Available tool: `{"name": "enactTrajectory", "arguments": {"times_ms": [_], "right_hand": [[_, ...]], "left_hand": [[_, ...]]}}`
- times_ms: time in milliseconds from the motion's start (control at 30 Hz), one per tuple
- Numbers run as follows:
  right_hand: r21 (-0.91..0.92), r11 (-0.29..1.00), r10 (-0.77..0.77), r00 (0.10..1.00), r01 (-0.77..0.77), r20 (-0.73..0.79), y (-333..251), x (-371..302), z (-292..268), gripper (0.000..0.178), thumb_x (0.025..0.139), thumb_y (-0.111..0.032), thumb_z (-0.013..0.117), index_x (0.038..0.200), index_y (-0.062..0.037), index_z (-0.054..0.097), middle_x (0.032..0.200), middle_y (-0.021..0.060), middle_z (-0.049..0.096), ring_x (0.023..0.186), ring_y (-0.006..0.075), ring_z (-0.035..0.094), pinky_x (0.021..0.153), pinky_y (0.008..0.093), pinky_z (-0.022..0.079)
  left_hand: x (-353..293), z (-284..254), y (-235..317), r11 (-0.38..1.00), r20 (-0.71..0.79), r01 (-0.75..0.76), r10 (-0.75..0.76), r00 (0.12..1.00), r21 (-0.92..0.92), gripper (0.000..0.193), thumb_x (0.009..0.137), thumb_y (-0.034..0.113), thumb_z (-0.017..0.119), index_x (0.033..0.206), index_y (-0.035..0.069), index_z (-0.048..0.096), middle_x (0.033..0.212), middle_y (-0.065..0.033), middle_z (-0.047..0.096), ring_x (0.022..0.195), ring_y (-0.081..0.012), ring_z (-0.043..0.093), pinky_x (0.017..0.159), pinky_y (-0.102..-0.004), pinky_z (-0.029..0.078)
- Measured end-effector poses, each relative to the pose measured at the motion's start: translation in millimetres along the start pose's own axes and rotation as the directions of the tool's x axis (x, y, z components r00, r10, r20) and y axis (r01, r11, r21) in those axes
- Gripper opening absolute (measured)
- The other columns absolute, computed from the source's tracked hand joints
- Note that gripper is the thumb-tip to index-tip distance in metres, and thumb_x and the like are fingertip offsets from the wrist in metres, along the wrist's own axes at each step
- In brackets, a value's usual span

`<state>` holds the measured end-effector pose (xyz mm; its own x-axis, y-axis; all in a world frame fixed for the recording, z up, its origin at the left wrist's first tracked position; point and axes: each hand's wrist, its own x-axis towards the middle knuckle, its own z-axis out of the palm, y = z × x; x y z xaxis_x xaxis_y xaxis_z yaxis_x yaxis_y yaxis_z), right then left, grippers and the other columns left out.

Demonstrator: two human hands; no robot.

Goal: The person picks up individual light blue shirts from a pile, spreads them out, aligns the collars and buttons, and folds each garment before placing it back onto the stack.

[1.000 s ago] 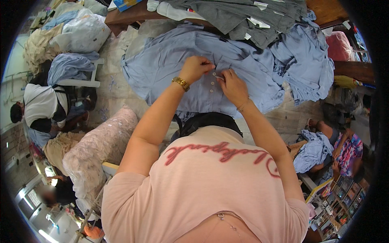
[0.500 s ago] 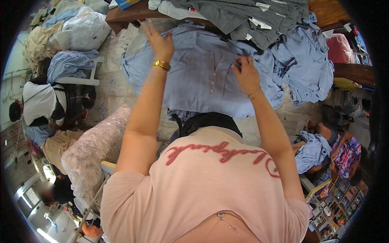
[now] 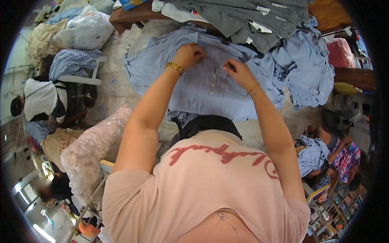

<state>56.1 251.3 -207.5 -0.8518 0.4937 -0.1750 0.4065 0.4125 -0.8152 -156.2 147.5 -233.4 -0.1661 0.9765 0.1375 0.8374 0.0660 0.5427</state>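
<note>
A light blue button-front shirt [image 3: 194, 91] lies spread out in front of me, with a short row of pale buttons down its middle. Over its upper left part my left hand [image 3: 189, 56] hovers or rests, fingers curled together; whatever they pinch, if anything, is too small to name. Across the button line, my right hand [image 3: 240, 75] is bent inward with its fingers curled round a small dark spot that I cannot make out. The two hands face each other, a short gap of cloth between them.
More blue garments [image 3: 304, 73] are heaped at the right. Grey garments [image 3: 247, 20] with white tags lie at the far edge. A large wrapped roll [image 3: 95, 148] stands at my left, near a stacked white stool [image 3: 91, 79]. People sit working at left [image 3: 46, 99] and right [image 3: 344, 156].
My left hand has come inward and nearer from the shirt's far left, its spread fingers now curled. My right hand has shifted slightly left and nearer.
</note>
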Motion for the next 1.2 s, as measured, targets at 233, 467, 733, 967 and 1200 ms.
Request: {"name": "enactTrajectory", "arguments": {"times_ms": [233,467,733,967,1200], "right_hand": [[-0.41,0.862,-0.275,0.955,0.298,0.115,-35.3,-0.8,42.9,0.017,0.073,-0.015,0.053,0.087,-0.0074,0.058,0.082,0.0133,0.058,0.078,0.0301,0.058,0.065,0.0372,0.047],[-0.509,0.832,-0.152,0.973,0.22,0.172,-32.1,1.5,28.9,0.021,0.071,-0.021,0.056,0.086,-0.0056,0.058,0.082,0.0133,0.059,0.073,0.0322,0.059,0.065,0.0393,0.046],[-0.246,0.969,-0.002,0.999,0.011,0.037,12.5,-6.5,37.7,0.034,0.08,-0.033,0.051,0.095,-0.0032,0.053,0.093,0.0165,0.058,0.085,0.0325,0.055,0.07,0.0392,0.044],[-0.543,0.833,-0.063,0.993,0.106,0.097,-11.5,-2.1,35.3,0.026,0.081,-0.028,0.05,0.094,-0.0054,0.053,0.091,0.0121,0.059,0.082,0.0305,0.057,0.067,0.0397,0.045],[-0.634,0.768,0.023,0.985,0.091,0.17,-29.9,2.2,28.9,0.024,0.081,-0.028,0.05,0.09,-0.0062,0.054,0.089,0.0133,0.059,0.08,0.0314,0.057,0.065,0.0427,0.046]], "left_hand": [[-32.2,-15.6,27.7,0.774,0.042,0.408,-0.445,0.895,-0.484,0.018,0.076,0.018,0.061,0.08,0.0,0.063,0.072,-0.0081,0.063,0.066,-0.0155,0.059,0.061,-0.0278,0.044],[-64.9,8.8,38.7,0.168,0.198,0.346,-0.564,0.802,-0.923,0.02,0.079,0.019,0.061,0.087,0.0,0.059,0.078,-0.005,0.061,0.073,-0.013,0.057,0.068,-0.0249,0.044],[-81.8,45.2,72.7,-0.38,0.302,0.119,-0.472,0.828,-0.917,0.011,0.083,0.014,0.056,0.085,0.003,0.056,0.084,-0.0063,0.059,0.081,-0.0149,0.055,0.078,-0.0282,0.043],[-72.3,38.4,58.5,-0.246,0.198,0.087,-0.471,0.859,-0.965,0.013,0.082,0.014,0.057,0.087,0.002,0.056,0.085,-0.0064,0.06,0.081,-0.0146,0.056,0.078,-0.0271,0.043],[-67.2,30.7,62.8,-0.236,0.176,0.065,-0.485,0.857,-0.969,0.013,0.082,0.013,0.056,0.088,0.002,0.057,0.085,-0.0067,0.06,0.08,-0.0151,0.056,0.077,-0.0269,0.043]]}}
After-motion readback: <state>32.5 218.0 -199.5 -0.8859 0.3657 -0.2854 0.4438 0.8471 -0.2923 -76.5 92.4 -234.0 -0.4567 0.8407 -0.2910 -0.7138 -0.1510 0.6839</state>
